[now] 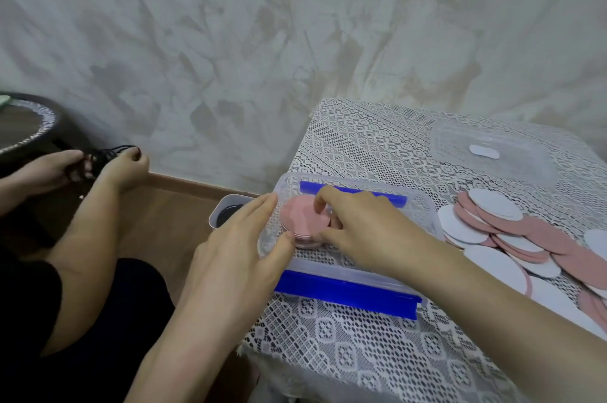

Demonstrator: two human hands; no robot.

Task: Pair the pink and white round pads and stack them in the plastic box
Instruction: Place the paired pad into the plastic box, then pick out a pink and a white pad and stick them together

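Inside the plastic box (423,205), the stack of pads (300,218), judged light, thin and pliable and best taken by its rim, is gripped edgewise by the curled right hand (358,225), the box end being steadied by the straight-fingered left hand (236,248).

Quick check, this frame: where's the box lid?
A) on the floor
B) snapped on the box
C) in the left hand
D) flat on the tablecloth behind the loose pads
D: the clear lid lies flat on the tablecloth beyond the loose pads, apart from the open plastic box, where the right hand grips the pad stack.
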